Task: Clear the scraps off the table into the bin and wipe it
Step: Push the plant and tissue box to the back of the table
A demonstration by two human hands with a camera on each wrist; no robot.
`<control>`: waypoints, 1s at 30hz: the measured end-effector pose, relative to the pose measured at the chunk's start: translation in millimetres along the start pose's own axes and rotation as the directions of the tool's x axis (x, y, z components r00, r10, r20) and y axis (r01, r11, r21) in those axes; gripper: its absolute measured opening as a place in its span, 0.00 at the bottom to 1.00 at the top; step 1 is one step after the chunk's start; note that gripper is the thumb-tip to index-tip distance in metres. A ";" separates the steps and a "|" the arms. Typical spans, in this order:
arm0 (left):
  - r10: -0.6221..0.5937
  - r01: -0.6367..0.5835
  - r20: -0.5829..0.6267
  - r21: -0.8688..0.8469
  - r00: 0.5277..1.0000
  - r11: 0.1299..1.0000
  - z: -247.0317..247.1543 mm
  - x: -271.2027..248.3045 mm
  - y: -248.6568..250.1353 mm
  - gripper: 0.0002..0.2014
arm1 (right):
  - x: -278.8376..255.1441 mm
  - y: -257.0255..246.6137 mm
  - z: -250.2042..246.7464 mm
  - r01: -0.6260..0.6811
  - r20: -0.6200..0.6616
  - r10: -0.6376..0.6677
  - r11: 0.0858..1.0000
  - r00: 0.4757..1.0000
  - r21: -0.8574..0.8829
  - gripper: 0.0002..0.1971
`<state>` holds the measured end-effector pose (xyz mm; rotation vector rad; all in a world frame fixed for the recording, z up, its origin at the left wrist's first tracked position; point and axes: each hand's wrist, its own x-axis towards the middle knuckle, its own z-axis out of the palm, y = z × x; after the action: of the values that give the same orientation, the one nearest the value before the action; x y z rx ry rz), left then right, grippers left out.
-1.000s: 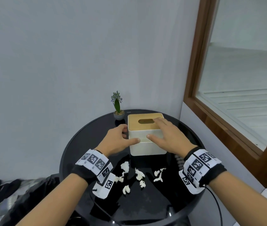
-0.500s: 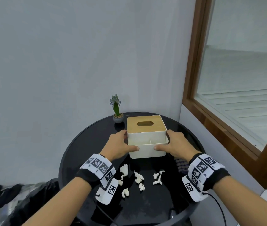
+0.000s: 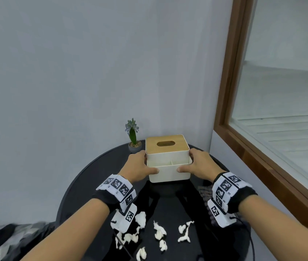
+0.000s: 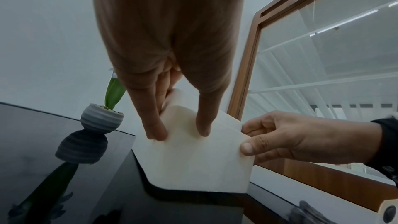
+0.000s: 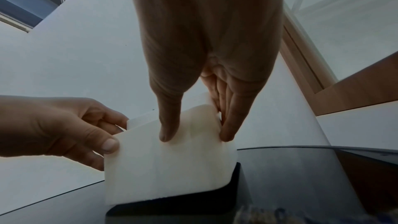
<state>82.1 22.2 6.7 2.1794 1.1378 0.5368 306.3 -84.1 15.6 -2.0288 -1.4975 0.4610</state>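
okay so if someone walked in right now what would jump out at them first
Both hands, left hand and right hand, grip the sides of a white tissue box with a wooden lid at the back of the round black table. White scraps lie scattered on the table's near side.

Glossy black table (image 3: 85, 178) mirrors a matt cream plastic box (image 3: 169, 173) with smooth wooden lid (image 3: 166, 144), beside fluffy paper scraps (image 3: 159, 232).

Office-like corner: glass partition (image 3: 281, 113) in wood frame, round black table (image 3: 85, 185), potted plant (image 3: 133, 136).
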 end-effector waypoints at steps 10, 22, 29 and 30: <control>0.015 -0.016 -0.027 -0.030 1.000 0.999 -0.2 52.1 -9.4 0.27 | 60.5 6.8 7.1 0.015 0.021 -0.016 0.999 1.000 0.042 0.32; -0.005 0.003 -0.042 -0.038 0.999 0.999 0.3 82.1 -15.4 0.26 | 94.6 11.6 11.9 -0.015 0.013 0.014 0.999 1.000 0.050 0.33; 0.002 -0.003 -0.040 -0.020 0.999 1.000 -0.9 87.9 -14.7 0.26 | 100.2 11.4 13.8 -0.015 0.013 0.014 0.998 1.000 0.067 0.30; -0.001 0.000 -0.042 -0.021 0.999 1.000 -0.6 88.4 -15.5 0.26 | 100.4 11.4 13.5 -0.014 0.011 0.014 0.998 1.000 0.064 0.30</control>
<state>121.1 103.0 2.7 2.1594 1.1497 0.5948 338.5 11.9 3.8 -1.9910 -1.4567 0.5198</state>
